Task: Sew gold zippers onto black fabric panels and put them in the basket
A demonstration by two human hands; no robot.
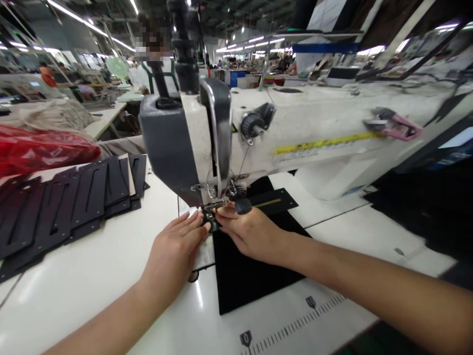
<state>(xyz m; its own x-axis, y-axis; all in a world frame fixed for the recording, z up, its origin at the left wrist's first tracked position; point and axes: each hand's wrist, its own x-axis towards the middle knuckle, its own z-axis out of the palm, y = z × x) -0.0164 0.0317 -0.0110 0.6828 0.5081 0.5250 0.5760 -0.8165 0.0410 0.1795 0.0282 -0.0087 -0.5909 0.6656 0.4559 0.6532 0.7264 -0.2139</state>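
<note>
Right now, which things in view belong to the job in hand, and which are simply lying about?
Likely in the job:
sewing machine
black panel, under the right hand
dark strip, beyond that hand
slotted pieces on the left, probably, as they resemble the strip

Seemingly lying about:
red plastic
pink-handled tool on the machine's arm

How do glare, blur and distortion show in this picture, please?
Head view: glare streaks the table between the left hand and the black piece, which shows little detail; head view: the snips and yellow tape are blurred, while that hand looks crisper; head view: ceiling lights overexposed, and the edges look stretched, as from a wide lens.
</note>
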